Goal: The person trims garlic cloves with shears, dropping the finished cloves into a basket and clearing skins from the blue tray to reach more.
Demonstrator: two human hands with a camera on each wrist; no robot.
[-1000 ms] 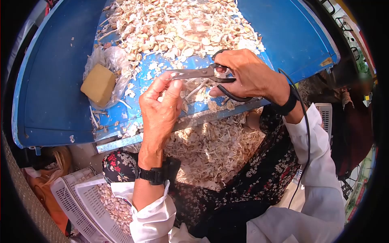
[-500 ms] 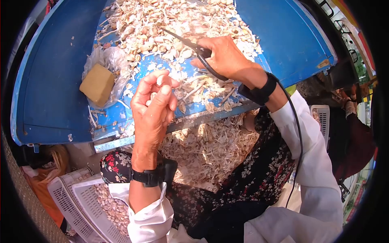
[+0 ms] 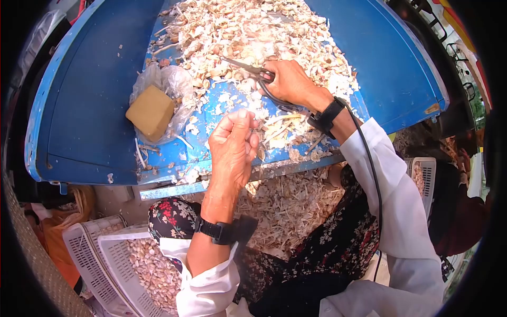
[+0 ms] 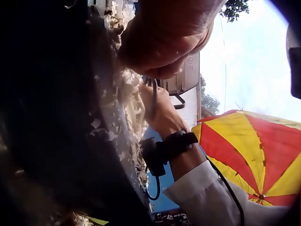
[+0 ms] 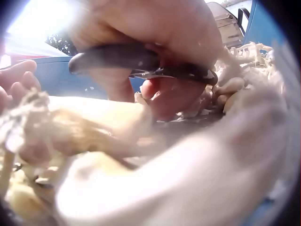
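Black-handled scissors (image 3: 247, 66) are gripped in the right hand (image 3: 290, 83), blades pointing left over the heap of garlic pieces (image 3: 227, 39). The right wrist view has the scissors' dark handle (image 5: 113, 57) across the right hand (image 5: 164, 23), whose fingertips are low among the pieces. Nearer the tray's front edge, the left hand (image 3: 232, 145) is raised with curled fingers, thumb against the index finger; its palm contents are mostly hidden. In the left wrist view the left hand (image 4: 171, 40) hangs large and dark above the right hand (image 4: 162, 110).
A yellowish block (image 3: 150, 113) sits on a clear plastic bag (image 3: 182, 84) at the left of the blue tray (image 3: 95, 95). Below are a white basket of cloves (image 3: 153, 269) and husks (image 3: 290, 211) between the person's legs. Another basket (image 3: 430, 177) stands at the right.
The right hand with the scissors has moved from the left hand's fingertips up to the heap. The left hand, where cloves showed between its fingers, has curled more. The head view has shifted slightly.
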